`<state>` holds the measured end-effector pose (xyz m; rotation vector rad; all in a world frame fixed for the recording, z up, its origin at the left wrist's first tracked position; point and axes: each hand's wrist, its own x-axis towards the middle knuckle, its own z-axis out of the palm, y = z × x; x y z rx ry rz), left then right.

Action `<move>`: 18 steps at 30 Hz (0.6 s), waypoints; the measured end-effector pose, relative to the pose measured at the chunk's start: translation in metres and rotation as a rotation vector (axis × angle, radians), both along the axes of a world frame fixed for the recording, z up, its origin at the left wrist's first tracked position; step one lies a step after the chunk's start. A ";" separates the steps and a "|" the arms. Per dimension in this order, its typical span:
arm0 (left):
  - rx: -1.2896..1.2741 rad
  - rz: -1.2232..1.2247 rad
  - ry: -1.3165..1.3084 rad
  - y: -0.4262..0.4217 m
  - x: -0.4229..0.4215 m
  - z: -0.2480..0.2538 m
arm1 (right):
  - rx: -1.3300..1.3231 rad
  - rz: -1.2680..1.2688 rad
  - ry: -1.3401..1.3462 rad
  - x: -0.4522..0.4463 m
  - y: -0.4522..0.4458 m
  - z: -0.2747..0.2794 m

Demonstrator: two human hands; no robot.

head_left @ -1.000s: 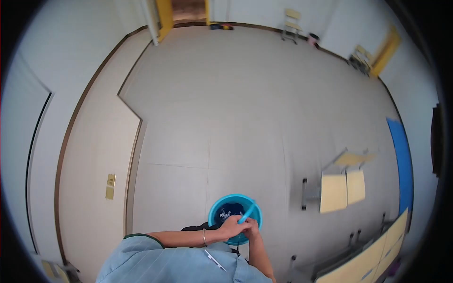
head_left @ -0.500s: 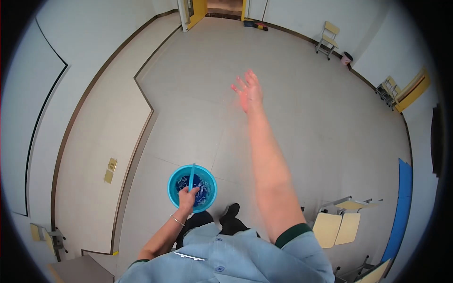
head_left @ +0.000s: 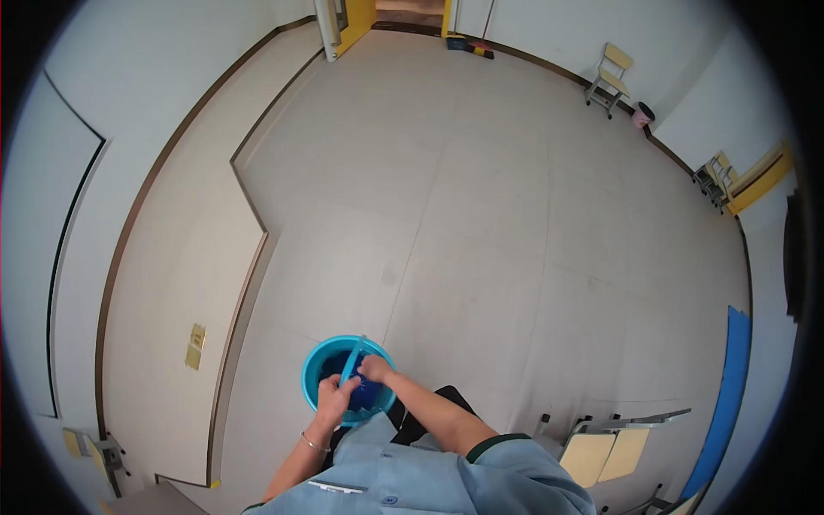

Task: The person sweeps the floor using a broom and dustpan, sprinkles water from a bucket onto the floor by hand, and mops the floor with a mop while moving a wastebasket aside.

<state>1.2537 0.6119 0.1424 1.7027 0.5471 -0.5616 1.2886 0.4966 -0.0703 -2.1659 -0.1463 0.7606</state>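
The grey floor (head_left: pixel 481 215) fills the middle of the frame, with a raised platform (head_left: pixel 172 240) along the left and a pale chair (head_left: pixel 587 457) at lower right. The turquoise bucket (head_left: pixel 311 365) is at bottom centre-left, close to the person's body. Inside lie dark blue contents (head_left: pixel 367 396) (liquid or cloth, I cannot tell), so it is not emptied; how much is done or left does not show. The left hand (head_left: pixel 332 398) grasps the bucket's handle (head_left: pixel 352 360); the right hand (head_left: pixel 375 369) is over the opening, fingers curled, though whether around anything I cannot tell. Smallest is a bracelet (head_left: pixel 315 442) on the left wrist.
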 end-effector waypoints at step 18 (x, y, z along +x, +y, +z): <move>-0.135 -0.100 0.043 -0.323 0.295 0.000 | 1.710 -1.229 -0.546 0.365 -0.530 0.299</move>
